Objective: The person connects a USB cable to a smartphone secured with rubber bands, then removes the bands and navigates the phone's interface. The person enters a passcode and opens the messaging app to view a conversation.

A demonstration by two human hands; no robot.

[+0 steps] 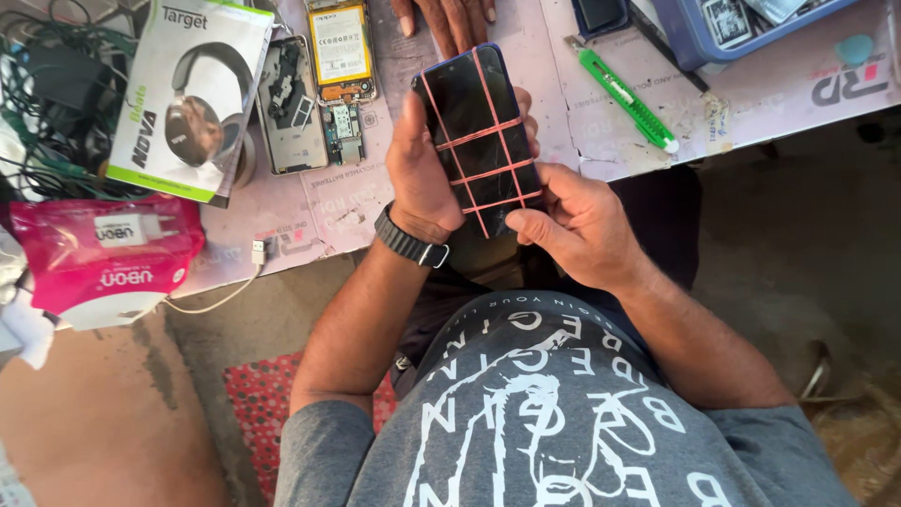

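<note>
Nearest the body, the right hand (577, 230) pinches the lower end of the dark phone (481, 131) bound with red rubber bands (479, 174). The left hand (424, 169) cradles its left edge. Its long axis points away, over the tabletop (563, 122), toward another person's hand (449, 17).

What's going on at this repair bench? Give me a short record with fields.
Left hand: grips the dark phone from the side
Right hand: holds the phone's lower end
Phone: wrapped in red rubber bands
Left wrist: black watch
Table: opened phone, green utility knife, headphone box
Other person: a hand on the table's far side
</note>
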